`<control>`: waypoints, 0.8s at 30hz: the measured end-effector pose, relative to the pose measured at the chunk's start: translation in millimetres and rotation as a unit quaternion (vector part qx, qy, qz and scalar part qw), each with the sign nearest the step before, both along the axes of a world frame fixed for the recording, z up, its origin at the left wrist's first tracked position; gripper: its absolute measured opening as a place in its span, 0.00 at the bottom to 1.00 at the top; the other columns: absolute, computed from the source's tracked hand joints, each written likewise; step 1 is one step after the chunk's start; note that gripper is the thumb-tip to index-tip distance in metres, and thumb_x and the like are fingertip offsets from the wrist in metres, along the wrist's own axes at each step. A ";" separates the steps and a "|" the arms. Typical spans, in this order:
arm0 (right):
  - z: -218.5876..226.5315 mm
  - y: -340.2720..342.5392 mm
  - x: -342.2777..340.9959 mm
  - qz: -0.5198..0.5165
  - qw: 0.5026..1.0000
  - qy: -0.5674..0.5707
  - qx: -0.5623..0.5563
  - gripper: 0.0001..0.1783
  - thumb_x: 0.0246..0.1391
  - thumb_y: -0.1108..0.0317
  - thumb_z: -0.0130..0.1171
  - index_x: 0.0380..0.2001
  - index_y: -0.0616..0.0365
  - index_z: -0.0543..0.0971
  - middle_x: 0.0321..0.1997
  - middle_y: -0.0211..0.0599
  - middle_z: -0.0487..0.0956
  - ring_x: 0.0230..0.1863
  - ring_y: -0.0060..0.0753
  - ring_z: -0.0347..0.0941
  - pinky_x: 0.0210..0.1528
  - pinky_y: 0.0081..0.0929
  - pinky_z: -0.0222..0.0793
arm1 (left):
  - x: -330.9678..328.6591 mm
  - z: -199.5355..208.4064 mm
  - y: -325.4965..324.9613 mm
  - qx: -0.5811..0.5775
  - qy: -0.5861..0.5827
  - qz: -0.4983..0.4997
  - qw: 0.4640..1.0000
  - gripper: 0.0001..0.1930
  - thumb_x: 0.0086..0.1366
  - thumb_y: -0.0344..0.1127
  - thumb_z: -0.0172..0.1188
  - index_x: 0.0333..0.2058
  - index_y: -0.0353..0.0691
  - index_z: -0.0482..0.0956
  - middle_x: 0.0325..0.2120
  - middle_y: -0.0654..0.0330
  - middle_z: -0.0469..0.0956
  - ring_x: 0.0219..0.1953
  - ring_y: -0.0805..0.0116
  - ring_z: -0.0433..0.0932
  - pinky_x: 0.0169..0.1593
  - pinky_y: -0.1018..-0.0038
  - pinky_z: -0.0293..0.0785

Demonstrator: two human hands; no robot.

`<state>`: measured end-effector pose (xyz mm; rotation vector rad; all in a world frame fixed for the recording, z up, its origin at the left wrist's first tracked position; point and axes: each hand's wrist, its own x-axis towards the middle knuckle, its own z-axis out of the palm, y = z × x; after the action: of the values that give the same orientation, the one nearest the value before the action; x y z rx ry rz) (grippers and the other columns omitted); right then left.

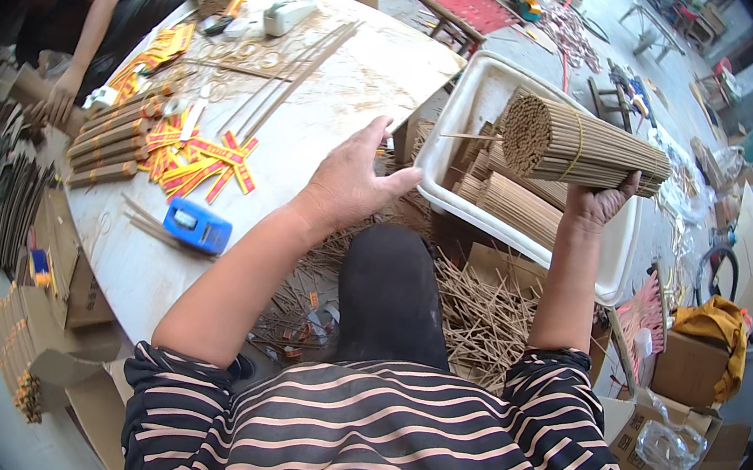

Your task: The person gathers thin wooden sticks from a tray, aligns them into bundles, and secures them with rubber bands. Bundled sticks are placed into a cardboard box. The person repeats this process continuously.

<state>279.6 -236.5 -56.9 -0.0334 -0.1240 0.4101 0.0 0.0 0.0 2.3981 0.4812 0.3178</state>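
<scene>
The bundle of thin sticks point(585, 148) looks woody, dry and matt, ridged along its length and coarse at the cut ends. The tub point(613, 273) is smooth white plastic with a slight sheen. Pale and smooth, the surface point(379, 62) is dulled by brown, dusty-looking smears. The blue tape dispenser point(197, 225) is hard, shiny plastic; the red-and-yellow strips point(217, 154) look like paper; the striped shirt point(372, 422) is soft, matt cloth
</scene>
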 end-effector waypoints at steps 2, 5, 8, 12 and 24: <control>1.8 16.3 1.2 0.029 0.998 -0.023 0.045 0.23 0.44 0.57 0.57 0.42 0.58 0.76 0.46 0.42 0.77 0.50 0.44 0.71 0.57 0.48 0.62 | -5.2 24.3 -13.8 -0.192 -0.055 0.017 0.980 0.39 0.56 0.52 0.61 0.55 0.27 0.60 0.37 0.53 0.76 0.39 0.71 0.73 0.44 0.78 0.68; 26.5 28.4 -46.6 0.041 0.999 0.002 0.012 0.22 0.44 0.56 0.58 0.41 0.57 0.76 0.45 0.40 0.77 0.47 0.42 0.72 0.54 0.47 0.66 | -46.2 38.8 -31.1 -0.223 -0.117 0.013 0.968 0.30 0.60 0.51 0.56 0.50 0.28 0.66 0.26 0.53 0.77 0.29 0.66 0.76 0.35 0.74 0.72; 37.1 49.5 -86.5 0.099 0.995 -0.001 0.022 0.22 0.45 0.56 0.58 0.42 0.57 0.76 0.45 0.40 0.77 0.48 0.43 0.72 0.55 0.47 0.65 | -74.6 50.6 -37.4 -0.242 -0.135 0.039 0.960 0.19 0.64 0.45 0.51 0.35 0.30 0.74 0.18 0.56 0.75 0.22 0.69 0.74 0.30 0.73 0.70; 42.6 56.6 -116.5 0.147 0.988 -0.011 0.036 0.24 0.45 0.55 0.57 0.45 0.56 0.74 0.48 0.41 0.76 0.50 0.45 0.70 0.56 0.49 0.63 | -116.8 62.2 -43.8 -0.228 -0.104 0.073 0.965 0.16 0.65 0.40 0.49 0.27 0.31 0.74 0.15 0.59 0.74 0.19 0.73 0.73 0.25 0.76 0.68; 47.9 69.5 -138.1 0.217 0.975 -0.052 0.024 0.25 0.42 0.56 0.59 0.45 0.56 0.75 0.48 0.41 0.75 0.52 0.46 0.69 0.58 0.52 0.58 | -356.7 69.9 -70.0 -0.319 -0.110 0.282 0.898 0.10 0.64 0.35 0.50 0.29 0.33 0.75 0.16 0.64 0.73 0.19 0.78 0.70 0.25 0.82 0.68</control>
<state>141.6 -167.0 -8.9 0.0218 -0.2460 0.8419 -356.7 -70.0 69.9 1.5284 0.9992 0.5734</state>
